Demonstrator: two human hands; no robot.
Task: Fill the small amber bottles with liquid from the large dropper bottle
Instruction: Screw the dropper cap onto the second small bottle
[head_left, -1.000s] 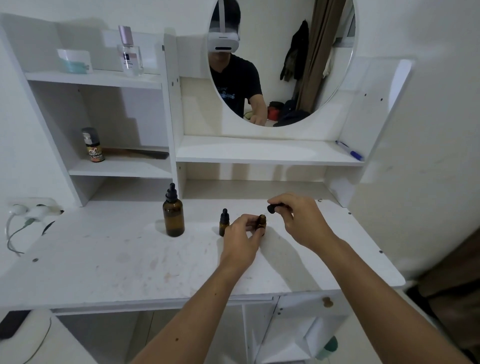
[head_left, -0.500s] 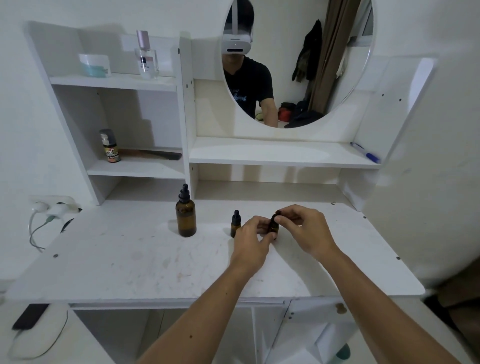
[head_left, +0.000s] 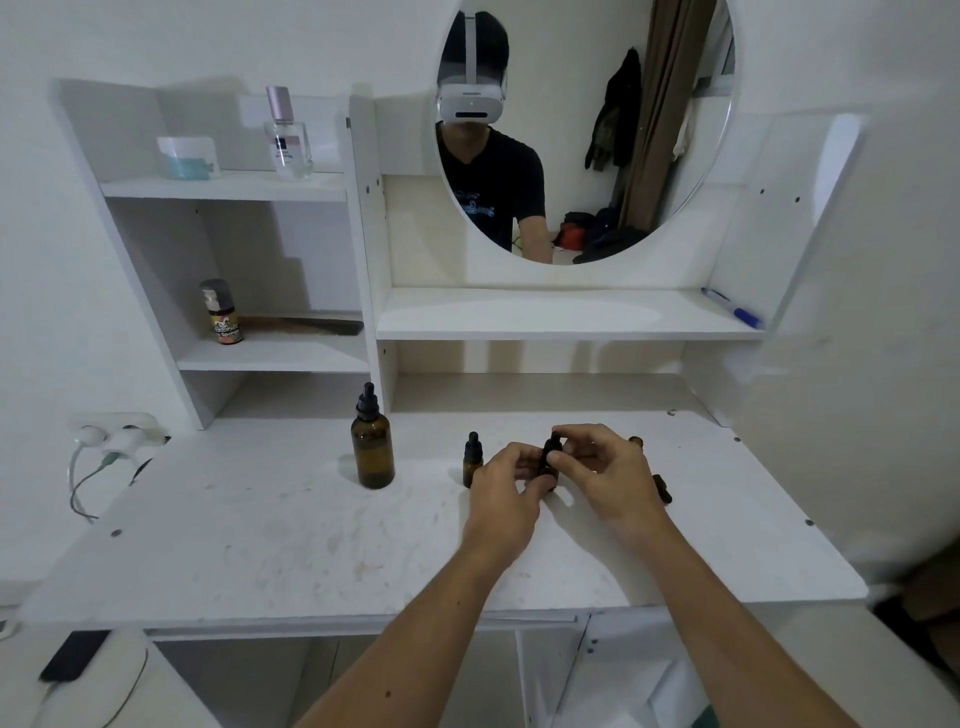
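You face a white counter (head_left: 260, 545), scuffed and lightly stained, under a white shelf unit (head_left: 363, 234) and a round mirror (head_left: 597, 130). On the top shelf at 11 o'clock stand a pale jar (head_left: 188, 157) and a clear perfume bottle (head_left: 287, 136); one shelf lower sit a small spray can (head_left: 223, 312) and a dark comb (head_left: 306, 326). A blue pen (head_left: 731, 307) lies on the shelf under the mirror at 1 o'clock. A wall socket (head_left: 117, 431) with plugged-in cables sits at 9 o'clock, and a dark phone (head_left: 75, 654) lies low at 8 o'clock.

The large dropper bottle (head_left: 372, 447) stands upright on the counter at 10 o'clock from your hands, capped and untouched. A capped small amber bottle (head_left: 472, 460) stands just beside your left hand (head_left: 501, 493). Two more small bottles (head_left: 662, 488) peek out behind your right hand (head_left: 608, 478), mostly hidden.

Your left hand curls around the body of another small amber bottle, the held bottle (head_left: 548, 470), keeping it upright on the counter. Your right hand pinches its black dropper cap (head_left: 551, 446) between thumb and fingers.
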